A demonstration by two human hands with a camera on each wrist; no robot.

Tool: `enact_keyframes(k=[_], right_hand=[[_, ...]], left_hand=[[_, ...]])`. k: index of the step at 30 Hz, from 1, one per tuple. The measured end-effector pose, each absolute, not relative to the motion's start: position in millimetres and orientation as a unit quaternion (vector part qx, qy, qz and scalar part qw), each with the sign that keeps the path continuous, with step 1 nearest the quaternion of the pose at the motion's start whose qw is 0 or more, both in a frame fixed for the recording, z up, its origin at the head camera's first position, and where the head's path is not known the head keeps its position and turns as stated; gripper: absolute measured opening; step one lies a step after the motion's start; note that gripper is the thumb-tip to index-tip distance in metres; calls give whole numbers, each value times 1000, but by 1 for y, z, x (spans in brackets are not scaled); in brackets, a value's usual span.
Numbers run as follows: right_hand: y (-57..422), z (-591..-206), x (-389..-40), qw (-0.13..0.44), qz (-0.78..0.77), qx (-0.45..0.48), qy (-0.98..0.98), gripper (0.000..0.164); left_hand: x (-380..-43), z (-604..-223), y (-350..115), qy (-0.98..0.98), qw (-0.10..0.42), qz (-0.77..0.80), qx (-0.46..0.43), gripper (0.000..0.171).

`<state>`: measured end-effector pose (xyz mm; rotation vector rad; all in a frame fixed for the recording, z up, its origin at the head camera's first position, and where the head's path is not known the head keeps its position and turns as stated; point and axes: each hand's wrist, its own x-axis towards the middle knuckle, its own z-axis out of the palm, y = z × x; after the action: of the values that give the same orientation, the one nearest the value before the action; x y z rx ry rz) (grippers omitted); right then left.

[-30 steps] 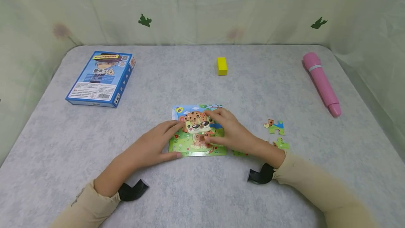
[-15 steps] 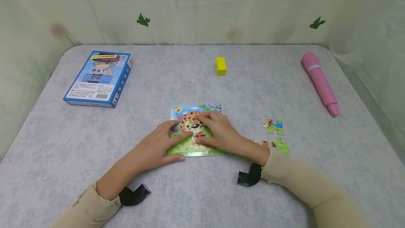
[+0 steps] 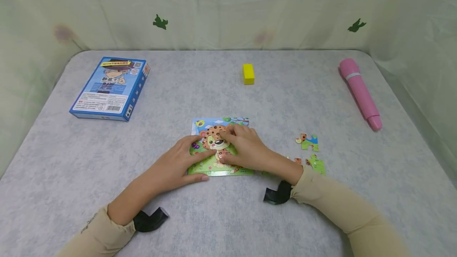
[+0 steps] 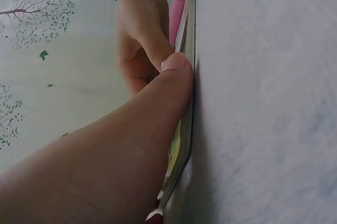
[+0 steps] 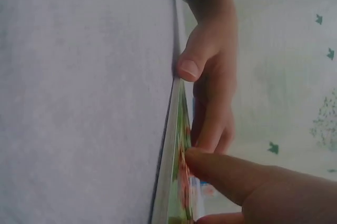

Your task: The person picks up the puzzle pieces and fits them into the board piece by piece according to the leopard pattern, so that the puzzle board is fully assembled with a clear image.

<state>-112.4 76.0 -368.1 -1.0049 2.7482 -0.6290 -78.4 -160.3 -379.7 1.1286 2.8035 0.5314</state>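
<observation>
Box (image 3: 107, 88), blue, glossy, far L, fine print too small to read. L hand (image 3: 175, 162) loosely spread on flat, shiny leopard puzzle (image 3: 214, 173), mid-table (image 3: 200, 94), thumb at its near edge. R hand (image 3: 250, 150), fingers bent, hides puzzle's R side; can't tell if it pinches a pc. Knobbly loose pcs (image 3: 310, 143), some part-hidden by R arm. Smooth pink cylinder (image 3: 360, 94), far R.

Both forearms (image 3: 133, 197) slant inward — the left hand (image 3: 178, 163) with fingers spread and thumb stretched out, the right hand (image 3: 248, 148) with knuckles bent, thumb and forefinger apart.
</observation>
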Motion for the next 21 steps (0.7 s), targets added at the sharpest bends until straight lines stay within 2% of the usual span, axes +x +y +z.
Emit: enact_keyframes(k=[6, 9, 12, 17, 21], right_hand=[[89, -366, -115, 143, -315, -320, 882, 70], [100, -363, -114, 146, -380, -306, 860, 68], [117, -360, -112, 118, -423, -306, 844, 67], [154, -353, -105, 31, -442, -316, 839, 67], [185, -349, -99, -24, -433, -290, 853, 70]], left_hand=[[-78, -380, -161, 916, 47, 181, 355, 61], [-78, -380, -160, 917, 52, 183, 350, 61], [-78, -380, -160, 918, 55, 185, 347, 62], [-78, -381, -160, 918, 54, 188, 344, 62], [-78, -380, -160, 920, 54, 187, 341, 62]])
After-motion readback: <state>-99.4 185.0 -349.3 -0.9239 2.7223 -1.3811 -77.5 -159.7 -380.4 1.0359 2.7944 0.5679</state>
